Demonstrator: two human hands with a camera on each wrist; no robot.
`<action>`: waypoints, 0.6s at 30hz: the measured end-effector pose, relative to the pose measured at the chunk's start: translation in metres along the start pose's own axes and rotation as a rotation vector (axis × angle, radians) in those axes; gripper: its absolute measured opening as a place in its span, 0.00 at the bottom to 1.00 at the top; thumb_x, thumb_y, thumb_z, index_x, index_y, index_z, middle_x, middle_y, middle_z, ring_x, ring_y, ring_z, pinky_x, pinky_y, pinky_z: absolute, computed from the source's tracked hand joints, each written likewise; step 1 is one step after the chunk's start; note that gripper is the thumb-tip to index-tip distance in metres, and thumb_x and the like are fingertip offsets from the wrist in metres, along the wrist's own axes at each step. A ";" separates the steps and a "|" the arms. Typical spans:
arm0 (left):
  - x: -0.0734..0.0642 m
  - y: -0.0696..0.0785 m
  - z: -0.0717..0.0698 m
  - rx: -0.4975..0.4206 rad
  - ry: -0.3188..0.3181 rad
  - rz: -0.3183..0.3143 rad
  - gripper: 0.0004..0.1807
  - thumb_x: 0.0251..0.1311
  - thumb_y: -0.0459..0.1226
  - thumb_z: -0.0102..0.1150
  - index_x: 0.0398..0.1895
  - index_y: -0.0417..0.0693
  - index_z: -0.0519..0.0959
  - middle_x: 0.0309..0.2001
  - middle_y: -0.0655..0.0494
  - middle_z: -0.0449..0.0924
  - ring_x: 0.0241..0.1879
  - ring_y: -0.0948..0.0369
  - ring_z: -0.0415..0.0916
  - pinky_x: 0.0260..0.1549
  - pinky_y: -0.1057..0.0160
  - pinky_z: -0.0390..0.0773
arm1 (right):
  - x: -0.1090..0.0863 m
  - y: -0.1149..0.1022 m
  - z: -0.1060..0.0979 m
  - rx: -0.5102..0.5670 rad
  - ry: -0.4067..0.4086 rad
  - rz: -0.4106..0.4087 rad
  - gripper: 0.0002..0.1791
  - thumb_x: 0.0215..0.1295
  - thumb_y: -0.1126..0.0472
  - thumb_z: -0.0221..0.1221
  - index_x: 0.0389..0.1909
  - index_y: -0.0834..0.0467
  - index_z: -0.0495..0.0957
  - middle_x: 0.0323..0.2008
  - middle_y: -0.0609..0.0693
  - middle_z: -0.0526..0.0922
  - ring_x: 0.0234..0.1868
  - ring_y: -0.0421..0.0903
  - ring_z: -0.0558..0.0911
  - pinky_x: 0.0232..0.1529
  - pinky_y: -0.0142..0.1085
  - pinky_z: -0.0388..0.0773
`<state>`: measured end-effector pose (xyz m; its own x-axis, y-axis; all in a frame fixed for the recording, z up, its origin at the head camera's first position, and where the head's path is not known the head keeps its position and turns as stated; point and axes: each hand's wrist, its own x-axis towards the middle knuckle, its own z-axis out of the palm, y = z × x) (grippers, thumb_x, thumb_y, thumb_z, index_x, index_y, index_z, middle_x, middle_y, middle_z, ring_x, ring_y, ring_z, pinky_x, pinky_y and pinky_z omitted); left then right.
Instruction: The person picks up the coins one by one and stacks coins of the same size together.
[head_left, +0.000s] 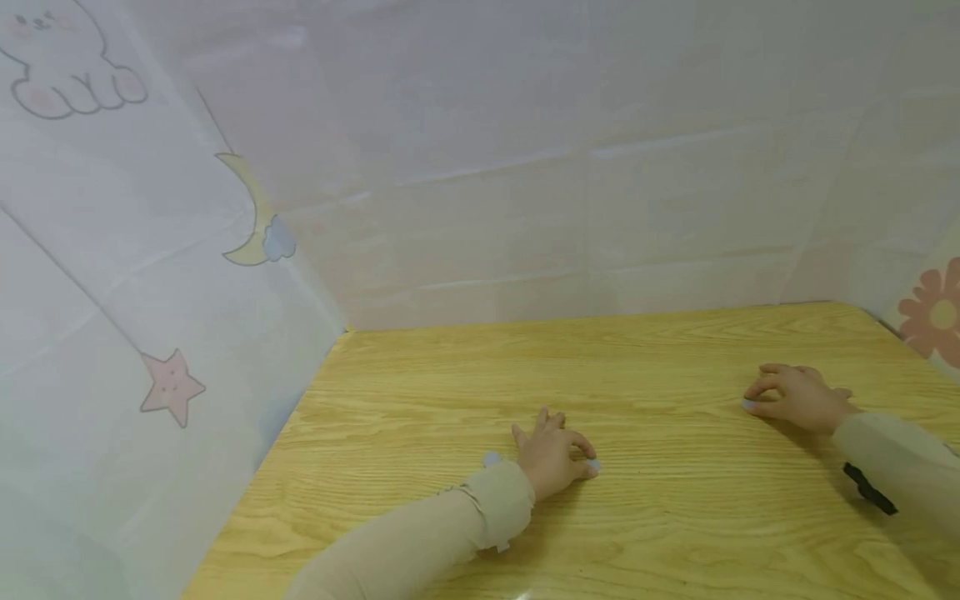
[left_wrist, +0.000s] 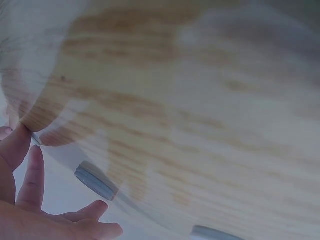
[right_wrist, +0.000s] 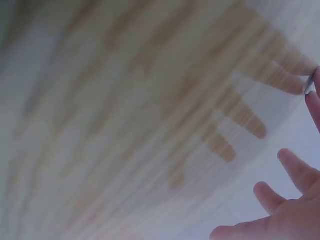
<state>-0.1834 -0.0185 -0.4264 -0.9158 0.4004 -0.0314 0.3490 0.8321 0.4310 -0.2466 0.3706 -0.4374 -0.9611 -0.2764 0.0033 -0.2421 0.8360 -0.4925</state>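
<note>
Near the middle of the table in the head view, my left hand pinches a small pale grey disc between thumb and index finger, the other fingers spread. The left wrist view shows this disc edge-on at the fingertips, close over the glossy surface. Another pale disc lies just beside the left sleeve cuff. Farther right, my right hand pinches a similar disc, its other fingers held apart. Only a thin edge of that disc shows in the right wrist view.
The wood-grain table mirrors both hands in the wrist views. In the left wrist view, a thick grey disc and part of another one lie on it. Pale printed sheets hang along the table's back and left edges.
</note>
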 end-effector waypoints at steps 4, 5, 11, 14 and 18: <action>0.000 0.000 0.001 -0.020 0.000 0.002 0.09 0.53 0.49 0.68 0.36 0.59 0.85 0.70 0.42 0.63 0.72 0.41 0.48 0.59 0.24 0.45 | -0.001 -0.002 -0.001 0.006 -0.004 -0.008 0.16 0.63 0.54 0.64 0.40 0.65 0.82 0.60 0.84 0.54 0.53 0.90 0.50 0.33 0.86 0.32; 0.000 0.000 0.001 -0.022 0.000 0.001 0.09 0.53 0.48 0.68 0.36 0.59 0.85 0.70 0.42 0.63 0.72 0.41 0.48 0.59 0.25 0.45 | -0.001 -0.002 -0.001 0.005 -0.005 -0.012 0.16 0.63 0.54 0.64 0.40 0.65 0.82 0.60 0.84 0.54 0.53 0.90 0.50 0.33 0.86 0.33; 0.000 0.000 0.001 -0.008 -0.005 -0.002 0.09 0.53 0.49 0.68 0.36 0.61 0.85 0.70 0.43 0.63 0.73 0.42 0.48 0.60 0.25 0.45 | 0.002 0.001 0.000 -0.017 0.015 -0.088 0.08 0.59 0.61 0.67 0.35 0.61 0.83 0.59 0.84 0.57 0.54 0.86 0.53 0.45 0.82 0.42; 0.001 0.000 0.001 -0.001 -0.006 -0.004 0.09 0.53 0.49 0.68 0.37 0.61 0.84 0.70 0.44 0.63 0.73 0.42 0.48 0.60 0.25 0.46 | 0.005 0.004 0.001 -0.020 0.022 -0.115 0.04 0.57 0.64 0.67 0.30 0.58 0.82 0.58 0.85 0.59 0.55 0.85 0.54 0.49 0.79 0.44; 0.002 -0.001 0.003 0.010 -0.005 -0.001 0.10 0.53 0.50 0.68 0.37 0.61 0.84 0.70 0.44 0.63 0.72 0.42 0.48 0.59 0.25 0.47 | 0.006 0.005 0.002 -0.021 0.019 -0.099 0.06 0.57 0.64 0.67 0.27 0.56 0.79 0.58 0.85 0.58 0.55 0.88 0.53 0.46 0.82 0.41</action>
<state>-0.1855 -0.0177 -0.4294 -0.9151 0.4016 -0.0361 0.3503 0.8361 0.4221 -0.2537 0.3723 -0.4417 -0.9347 -0.3490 0.0672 -0.3381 0.8148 -0.4709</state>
